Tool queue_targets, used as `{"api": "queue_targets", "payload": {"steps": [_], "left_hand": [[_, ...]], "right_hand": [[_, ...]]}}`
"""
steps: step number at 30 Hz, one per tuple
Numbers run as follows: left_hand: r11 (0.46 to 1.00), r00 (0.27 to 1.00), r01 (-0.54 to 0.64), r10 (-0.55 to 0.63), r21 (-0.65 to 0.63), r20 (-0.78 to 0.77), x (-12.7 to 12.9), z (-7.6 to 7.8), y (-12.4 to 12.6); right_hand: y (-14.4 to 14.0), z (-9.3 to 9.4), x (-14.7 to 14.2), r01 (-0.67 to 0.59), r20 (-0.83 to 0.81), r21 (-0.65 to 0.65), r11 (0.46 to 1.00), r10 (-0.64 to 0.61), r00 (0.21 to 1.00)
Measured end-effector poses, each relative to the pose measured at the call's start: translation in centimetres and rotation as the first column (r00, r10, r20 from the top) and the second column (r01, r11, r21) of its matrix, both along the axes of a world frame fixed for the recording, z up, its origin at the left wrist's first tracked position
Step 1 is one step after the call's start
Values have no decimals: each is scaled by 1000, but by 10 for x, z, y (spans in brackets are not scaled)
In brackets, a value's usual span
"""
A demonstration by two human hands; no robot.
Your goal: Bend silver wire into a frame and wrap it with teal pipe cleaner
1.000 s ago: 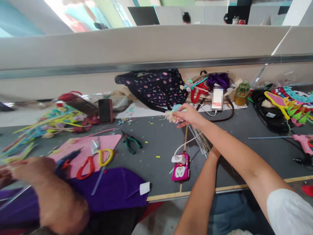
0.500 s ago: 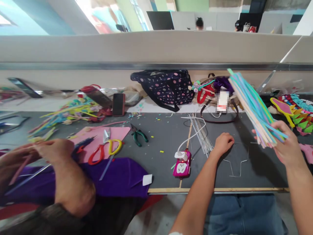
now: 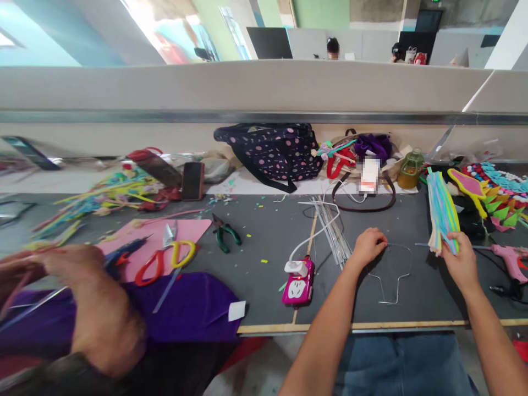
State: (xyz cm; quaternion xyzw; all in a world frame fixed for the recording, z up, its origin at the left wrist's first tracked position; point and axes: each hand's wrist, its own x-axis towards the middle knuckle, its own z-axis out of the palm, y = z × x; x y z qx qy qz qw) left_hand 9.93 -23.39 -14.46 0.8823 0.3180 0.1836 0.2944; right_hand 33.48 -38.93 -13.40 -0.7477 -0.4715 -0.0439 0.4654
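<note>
On the dark surface (image 3: 264, 231), near the front edge, the left hand (image 3: 368, 246) rests curled into a loose fist, and its knuckles touch the top of a thin bent wire (image 3: 391, 275) that lies flat. I cannot tell if the fingers pinch the wire or just lie on it. The right hand (image 3: 460, 263) is closed around the bottom end of a bunch of sticks (image 3: 442, 217) in blue, yellow and pink. The bunch points away from the person and leans on the surface, well to the right of the wire. Just left of the left hand lies a pile of thin wires (image 3: 332, 231). A white cord (image 3: 313, 236) runs across them down to a pink plug box (image 3: 297, 283) near the front edge. Farther left are green pliers (image 3: 225, 235), then scissors (image 3: 165, 263) with red and yellow handles on a pink sheet (image 3: 165, 236). A purple cloth (image 3: 193, 308) lies in front of the sheet. Another person's hands (image 3: 61, 275) are busy at the far left and look blurry. At the back stands a dotted bag (image 3: 272, 151), and a small bottle (image 3: 410, 169) stands to its right. A pink glue gun (image 3: 511, 257) lies at the right edge, just beside the right hand.
</note>
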Motion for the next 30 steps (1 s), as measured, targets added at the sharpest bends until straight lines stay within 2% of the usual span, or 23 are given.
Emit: {"api": "queue_targets", "payload": {"steps": [6,11,16,21,25,30], "left_hand": [[1000,1000,-3,3,5,-6,-1,0,0],[1000,1000,-4,4,10,-16,-1,1,0],[1000,1000,-11,11,-2,10,-1,1,1],[999,998,-15,18,-49,57,0,-1,2],[996,996,-31,38,-84,82,0,-1,3],[995,995,-31,40,-97,87,0,0,3]], "right_hand": [[72,8,23,49,89,-5,999,-49,995],[120,-2,43,-3,172,-216,976,41,984],[118,-11,44,63,247,-230,971,-4,969],[103,-10,50,123,205,-207,971,-80,976],[108,-9,50,88,162,-168,982,-60,985],[118,-10,49,163,141,-197,967,-136,981]]}}
